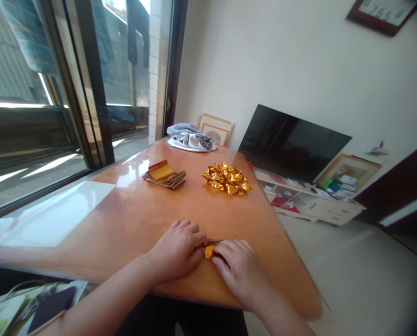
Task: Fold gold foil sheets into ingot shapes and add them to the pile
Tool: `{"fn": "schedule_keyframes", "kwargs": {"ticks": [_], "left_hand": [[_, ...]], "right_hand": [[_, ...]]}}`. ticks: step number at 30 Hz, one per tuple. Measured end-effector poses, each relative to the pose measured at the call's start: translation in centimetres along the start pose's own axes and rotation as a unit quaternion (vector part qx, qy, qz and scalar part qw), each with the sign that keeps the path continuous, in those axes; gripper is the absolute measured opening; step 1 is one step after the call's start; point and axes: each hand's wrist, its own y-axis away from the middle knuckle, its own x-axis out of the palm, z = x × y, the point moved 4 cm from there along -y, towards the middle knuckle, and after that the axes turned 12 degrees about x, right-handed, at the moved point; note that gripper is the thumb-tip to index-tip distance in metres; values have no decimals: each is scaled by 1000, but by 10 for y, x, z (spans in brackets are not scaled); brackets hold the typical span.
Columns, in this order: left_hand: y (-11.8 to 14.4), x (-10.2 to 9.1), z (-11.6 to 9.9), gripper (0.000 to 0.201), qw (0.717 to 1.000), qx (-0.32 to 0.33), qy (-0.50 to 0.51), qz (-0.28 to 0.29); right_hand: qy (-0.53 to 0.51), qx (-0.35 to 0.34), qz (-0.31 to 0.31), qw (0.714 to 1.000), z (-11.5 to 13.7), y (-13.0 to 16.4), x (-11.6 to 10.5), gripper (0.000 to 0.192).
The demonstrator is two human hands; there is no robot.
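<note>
Gold paper piece: a small folded bit of gold paper [210, 251] lies flat on the bench, near the front edge, right between the two hands. Only a little of it shows.

Left hand: the left hand [179, 249] lies palm down with its fingers bent over the left side of the paper. It seems to press the paper onto the wood so it cannot slide.

Right hand: the right hand [241, 268] also lies palm down, fingers curled on the right side of the paper. Both hands pinch and press it; they are not open.

Bench: the bench [152, 219] is smooth, shiny orange wood, a good hard place for making sharp folds.

Gold sheets: a stack of gold sheets [165, 174] sits farther back, well apart from the hands but easy to reach.

Folded gold pile: a heap of shiny folded gold shapes [227, 178] sits just right of the stack, kept out of the way of the hands.

Cloth: a bundled cloth [190, 137] lies at the far end.

Behind: a dark TV screen [292, 142] leans against the wall.
</note>
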Motion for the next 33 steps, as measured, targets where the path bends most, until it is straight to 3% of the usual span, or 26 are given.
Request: {"fn": "schedule_keyframes", "kwargs": {"ticks": [8, 18, 33], "left_hand": [[-5, 11, 6, 9, 999, -32, 1, -19], [-5, 8, 5, 10, 999, -33, 18, -19], [-6, 5, 2, 15, 1000, 11, 18, 1]], "right_hand": [[26, -26, 9, 999, -3, 0, -4, 13], [116, -127, -15, 985, 2, -1, -3, 21], [144, -114, 7, 983, 6, -7, -14, 25]]}}
